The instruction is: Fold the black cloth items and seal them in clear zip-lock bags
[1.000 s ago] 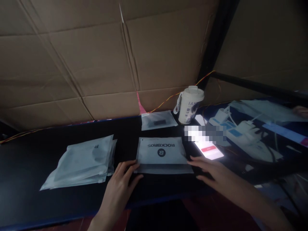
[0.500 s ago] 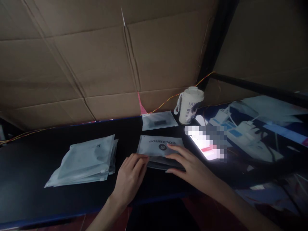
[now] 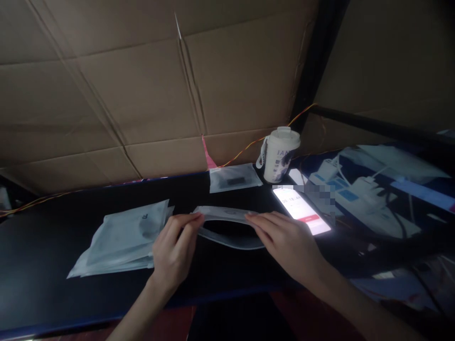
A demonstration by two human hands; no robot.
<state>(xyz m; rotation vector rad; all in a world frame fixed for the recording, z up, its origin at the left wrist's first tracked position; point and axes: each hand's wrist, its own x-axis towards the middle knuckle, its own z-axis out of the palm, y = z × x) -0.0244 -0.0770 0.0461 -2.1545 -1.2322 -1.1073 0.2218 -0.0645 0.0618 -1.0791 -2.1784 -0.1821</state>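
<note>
A frosted plastic pouch (image 3: 227, 240) lies between my hands, its mouth facing me and spread apart. My left hand (image 3: 177, 246) pinches the pouch's left side, fingers closed on the edge. At the opposite side my right hand (image 3: 287, 241) grips the upper layer between thumb and fingers. Left of my left hand is a stack of similar frosted pouches (image 3: 121, 237). Beyond the held pouch, another flat pouch (image 3: 234, 177) with a small dark mark lies near the cardboard wall.
A lidded white cup (image 3: 280, 156) stands at the back of the black table (image 3: 39, 246). Beside my right hand lies a lit phone (image 3: 302, 210). Power strips (image 3: 369, 203) with plugs and cables fill the right side. A cardboard wall (image 3: 149, 94) rises behind.
The pouch's mouth has opened wide and its printed face has tilted up. My left hand has moved left and farther from me; my right fingers have closed on the pouch's edge.
</note>
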